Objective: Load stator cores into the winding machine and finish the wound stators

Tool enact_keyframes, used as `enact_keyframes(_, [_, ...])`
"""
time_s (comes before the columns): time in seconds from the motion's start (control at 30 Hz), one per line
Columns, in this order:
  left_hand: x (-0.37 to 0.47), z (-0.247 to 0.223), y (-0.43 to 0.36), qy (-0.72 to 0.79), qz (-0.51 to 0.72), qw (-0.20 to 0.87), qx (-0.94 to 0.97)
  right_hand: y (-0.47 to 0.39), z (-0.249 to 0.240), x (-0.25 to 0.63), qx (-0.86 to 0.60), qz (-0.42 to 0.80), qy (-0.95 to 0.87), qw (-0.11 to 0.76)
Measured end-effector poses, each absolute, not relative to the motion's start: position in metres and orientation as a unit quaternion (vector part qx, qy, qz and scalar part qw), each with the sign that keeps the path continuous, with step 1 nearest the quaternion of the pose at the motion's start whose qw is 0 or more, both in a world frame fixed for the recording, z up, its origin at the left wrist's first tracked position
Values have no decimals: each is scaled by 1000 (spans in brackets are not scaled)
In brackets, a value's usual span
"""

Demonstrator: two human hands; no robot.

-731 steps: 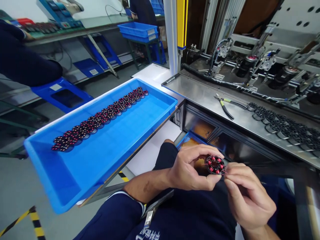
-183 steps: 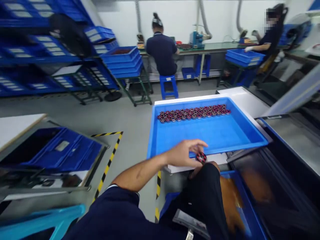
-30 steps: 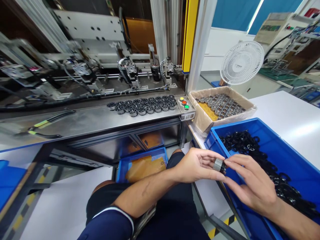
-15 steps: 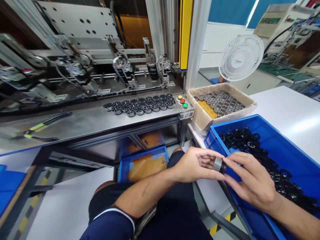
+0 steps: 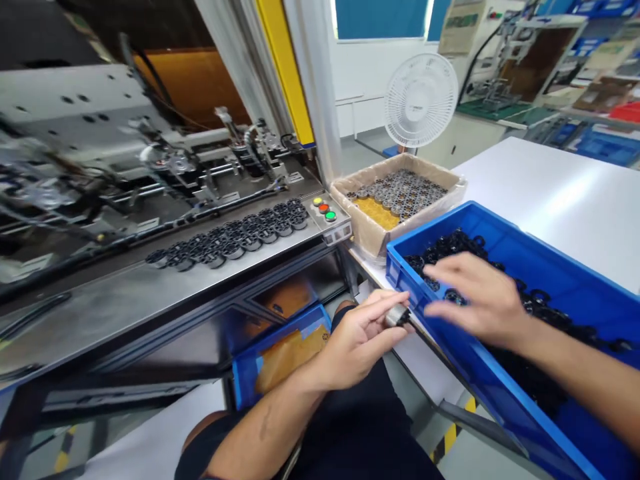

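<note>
In my left hand (image 5: 364, 339) is a small metal ring with a black plastic insert (image 5: 397, 315), gripped between thumb and fingers above my lap. My right hand (image 5: 477, 300) is somewhat blurred, its fingers apart with nothing visible in them. It hangs over the near edge of a blue bin (image 5: 470, 210). Black plastic parts (image 5: 545, 307) lie loose in that bin, partly hidden behind my right hand and forearm. Rows of round black and metal parts (image 5: 233, 250) stand on the steel machine ledge (image 5: 165, 293).
A lined box (image 5: 373, 243) of grey round parts stands behind the bin. Yellow, red and green buttons (image 5: 325, 209) sit at the ledge's right end. A white fan (image 5: 420, 100) stands further back. Pliers (image 5: 30, 320) lie at far left; a lower blue tray (image 5: 245, 373) is beneath the ledge.
The view has turned to the right. My right hand has let go of the metal ring and moved away over the blue bin, while my left hand keeps the ring.
</note>
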State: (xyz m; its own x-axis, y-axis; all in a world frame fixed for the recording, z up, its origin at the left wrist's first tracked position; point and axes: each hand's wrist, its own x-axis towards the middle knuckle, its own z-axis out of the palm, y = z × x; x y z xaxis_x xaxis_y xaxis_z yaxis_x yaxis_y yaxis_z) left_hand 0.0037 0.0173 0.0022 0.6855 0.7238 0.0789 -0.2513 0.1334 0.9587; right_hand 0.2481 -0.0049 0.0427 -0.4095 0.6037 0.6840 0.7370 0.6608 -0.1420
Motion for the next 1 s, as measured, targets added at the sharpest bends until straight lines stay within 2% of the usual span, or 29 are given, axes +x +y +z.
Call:
enact_keyframes(0.07, [1, 2, 22, 239, 339, 679, 605, 13, 37, 283, -553, -75, -753, 348])
enact_keyframes(0.13, [1, 1, 28, 271, 337, 669, 605, 29, 21, 318, -685, -15, -695, 217])
enact_keyframes(0.17, [1, 0, 32, 276, 339, 674, 596, 35, 10, 332, -699, 22, -695, 165])
enact_keyframes(0.27, [4, -4, 37, 272, 367, 665, 591, 45, -24, 357, -675, 117, -725, 68])
enact_keyframes(0.33, [5, -5, 36, 279, 388, 606, 636, 47, -42, 359, -659, 151, -736, 29])
enact_keyframes(0.43, [3, -3, 29, 276, 404, 488, 723, 46, -58, 353, -642, 170, -748, -8])
enact_keyframes(0.53, [-1, 0, 25, 268, 390, 455, 755, 44, -65, 349, -614, 173, -770, -20])
enact_keyframes(0.67, [-7, 3, 28, 265, 371, 578, 677, 46, -53, 352, -580, 133, -803, 21])
enact_keyframes(0.8, [-4, -1, 31, 194, 390, 725, 535, 40, -12, 331, -589, 17, -796, 139])
enact_keyframes(0.87, [-1, -2, 30, 181, 404, 735, 514, 23, 13, 301, -581, -38, -780, 230])
enact_keyframes(0.9, [2, -2, 29, 182, 410, 728, 518, 11, 24, 283, -558, -53, -769, 307])
enact_keyframes(1.0, [8, 0, 23, 185, 408, 711, 542, -23, 45, 232, -479, -8, -782, 400])
